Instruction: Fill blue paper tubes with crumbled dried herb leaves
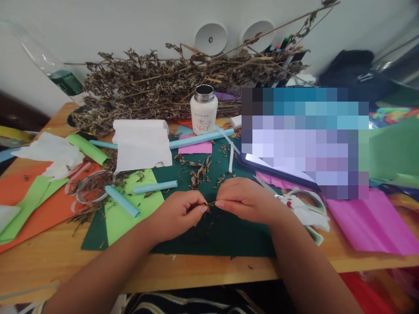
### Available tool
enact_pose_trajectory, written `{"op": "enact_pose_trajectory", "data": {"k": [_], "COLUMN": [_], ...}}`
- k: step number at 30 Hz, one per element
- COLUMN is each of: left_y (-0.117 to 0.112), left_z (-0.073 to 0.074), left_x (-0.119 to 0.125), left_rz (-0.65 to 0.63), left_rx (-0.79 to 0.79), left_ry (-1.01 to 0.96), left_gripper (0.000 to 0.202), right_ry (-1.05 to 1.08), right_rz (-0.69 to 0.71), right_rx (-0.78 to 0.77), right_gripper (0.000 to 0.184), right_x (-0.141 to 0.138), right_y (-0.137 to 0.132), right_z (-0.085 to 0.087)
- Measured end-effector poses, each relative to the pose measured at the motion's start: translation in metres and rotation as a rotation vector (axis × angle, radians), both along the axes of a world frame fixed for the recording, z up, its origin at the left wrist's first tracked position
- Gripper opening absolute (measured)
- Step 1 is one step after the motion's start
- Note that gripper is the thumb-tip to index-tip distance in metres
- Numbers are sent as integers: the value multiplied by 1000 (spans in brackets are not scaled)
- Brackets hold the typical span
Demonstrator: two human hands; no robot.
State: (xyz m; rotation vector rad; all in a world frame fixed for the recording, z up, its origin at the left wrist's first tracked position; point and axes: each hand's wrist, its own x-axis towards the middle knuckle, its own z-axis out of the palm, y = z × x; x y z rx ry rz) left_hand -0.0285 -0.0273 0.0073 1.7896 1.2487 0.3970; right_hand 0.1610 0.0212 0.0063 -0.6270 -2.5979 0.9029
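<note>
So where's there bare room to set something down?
Most open: the mat on the near side of the left hand and right hand, and the table between orange paper and left forearm. Crowded: the back, with dried stems and bottle; the right, with tissue and pink paper.

now plant stalks (140, 85) are heaped along the back of the table (196, 268), the bottle (204, 115) stood before them; leaf bits (200, 174) are strewn on the cutting mat (229, 240), beyond the left hand (181, 211) and right hand (248, 199); paper tubes (155, 187) are laid left, scissors (279, 198) right.
</note>
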Motion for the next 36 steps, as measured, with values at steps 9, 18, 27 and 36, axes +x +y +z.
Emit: {"op": "enact_pose_trajectory", "data": {"k": [9, 18, 27, 36], "left_y": [-1, -2, -3, -4], "left_z": [4, -4, -14, -13], "left_x": [-4, 2, 2, 4], "left_rz": [-9, -192, 56, 87], "left_rx": [-371, -3, 192, -68], "left_ry": [-150, 99, 47, -156], "left_gripper": [18, 19, 33, 39], "right_ry": [155, 244, 62, -123], "right_rz": [84, -133, -102, -55], "right_rx": [-278, -326, -229, 64], "right_gripper": [30, 32, 27, 24], "right_x": [5, 17, 5, -21], "right_y": [5, 15, 8, -10], "right_z": [-3, -9, -7, -9]}}
